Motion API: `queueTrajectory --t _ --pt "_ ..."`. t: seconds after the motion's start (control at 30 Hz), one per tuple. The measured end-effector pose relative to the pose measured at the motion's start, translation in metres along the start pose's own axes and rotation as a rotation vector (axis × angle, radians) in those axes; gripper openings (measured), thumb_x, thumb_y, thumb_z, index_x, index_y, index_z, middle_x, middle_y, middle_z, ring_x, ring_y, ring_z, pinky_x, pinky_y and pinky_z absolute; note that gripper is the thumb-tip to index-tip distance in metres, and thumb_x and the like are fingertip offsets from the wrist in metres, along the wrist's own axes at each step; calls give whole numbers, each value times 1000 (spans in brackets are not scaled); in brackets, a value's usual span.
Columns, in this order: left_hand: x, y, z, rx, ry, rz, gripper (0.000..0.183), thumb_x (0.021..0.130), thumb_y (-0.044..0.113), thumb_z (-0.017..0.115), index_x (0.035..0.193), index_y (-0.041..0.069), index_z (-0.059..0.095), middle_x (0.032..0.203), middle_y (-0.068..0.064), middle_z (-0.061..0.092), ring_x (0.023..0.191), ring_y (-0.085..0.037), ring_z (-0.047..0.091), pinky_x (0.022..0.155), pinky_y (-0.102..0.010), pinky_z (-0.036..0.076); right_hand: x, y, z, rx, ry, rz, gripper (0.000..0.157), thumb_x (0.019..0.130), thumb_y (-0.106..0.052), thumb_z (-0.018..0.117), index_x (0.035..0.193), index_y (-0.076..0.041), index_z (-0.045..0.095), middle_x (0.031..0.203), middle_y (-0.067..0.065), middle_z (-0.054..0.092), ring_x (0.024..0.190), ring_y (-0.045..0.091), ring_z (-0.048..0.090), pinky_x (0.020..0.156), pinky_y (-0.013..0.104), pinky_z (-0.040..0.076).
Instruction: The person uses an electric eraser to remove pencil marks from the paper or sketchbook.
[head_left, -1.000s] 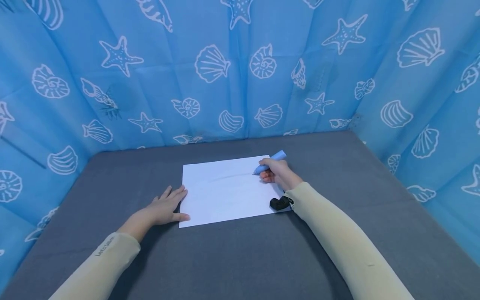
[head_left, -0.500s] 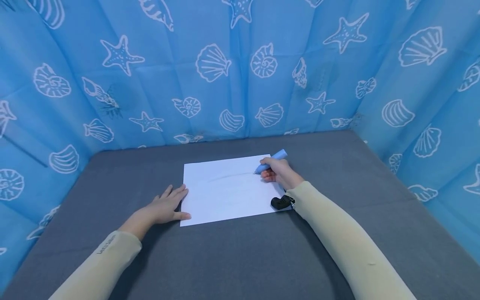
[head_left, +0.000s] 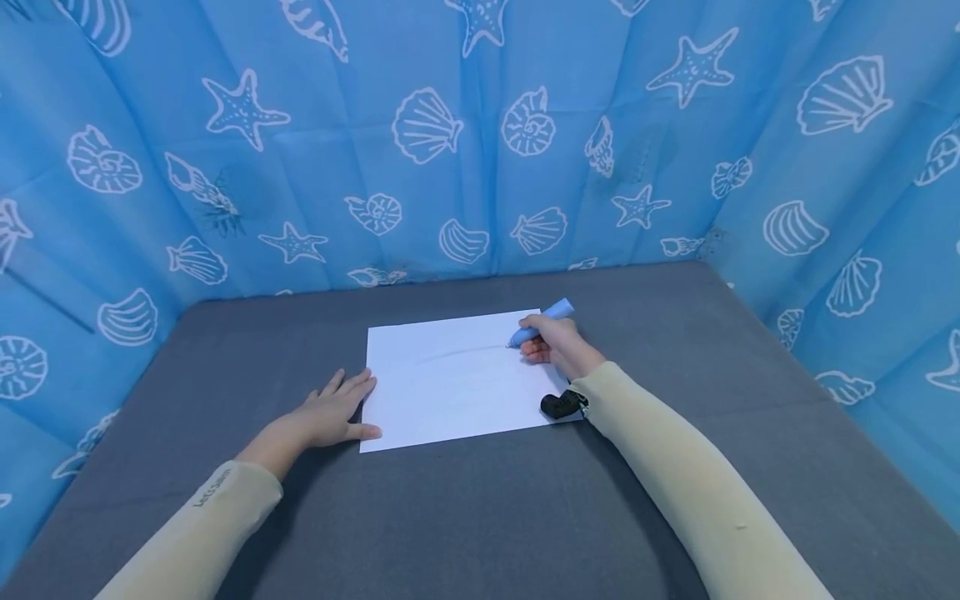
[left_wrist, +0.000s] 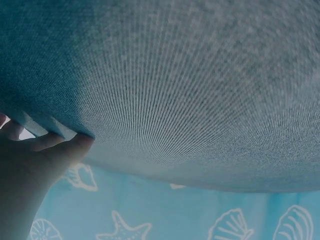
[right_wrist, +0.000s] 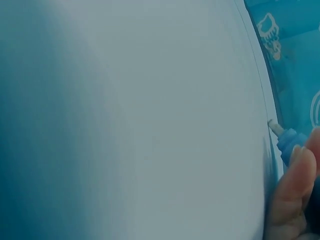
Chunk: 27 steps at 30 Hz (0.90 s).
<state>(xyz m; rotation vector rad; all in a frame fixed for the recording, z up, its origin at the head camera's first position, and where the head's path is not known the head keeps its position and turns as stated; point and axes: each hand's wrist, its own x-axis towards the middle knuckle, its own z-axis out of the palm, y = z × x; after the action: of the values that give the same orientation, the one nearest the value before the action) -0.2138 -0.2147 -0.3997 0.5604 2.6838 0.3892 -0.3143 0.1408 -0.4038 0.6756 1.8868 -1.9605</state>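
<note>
A white sheet of paper [head_left: 450,400] lies on the grey cloth. My left hand [head_left: 326,417] rests at its left edge, fingers spread and fingertips on the paper. In the left wrist view that hand [left_wrist: 37,155] shows at the lower left. Near the upper right of the sheet, my right hand [head_left: 558,343] grips a thick light-blue marker [head_left: 557,309], tilted with its tip down at the paper. A thin, faint line [head_left: 457,353] curves leftward from the tip. In the right wrist view the marker's pale nib and blue collar [right_wrist: 290,142] show beside the fingers of my right hand [right_wrist: 292,195].
Grey cloth [head_left: 465,517] covers the table around the sheet. A blue curtain [head_left: 337,150] with white shells and starfish stands along the back and sides. Below my right wrist, a black object [head_left: 558,406] overlaps the paper's lower right part.
</note>
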Motion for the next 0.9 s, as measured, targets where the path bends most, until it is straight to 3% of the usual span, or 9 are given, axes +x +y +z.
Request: queueTrajectory --t 0.9 --pt "-3 4 -2 -7 5 14 91 89 52 64 151 -2 25 158 -23 16 140 -54 6 102 -75 12 3 -1 3 -7 14 15 24 93 -22 66 97 1 61 61 6 60 47 11 56 50 22 51"
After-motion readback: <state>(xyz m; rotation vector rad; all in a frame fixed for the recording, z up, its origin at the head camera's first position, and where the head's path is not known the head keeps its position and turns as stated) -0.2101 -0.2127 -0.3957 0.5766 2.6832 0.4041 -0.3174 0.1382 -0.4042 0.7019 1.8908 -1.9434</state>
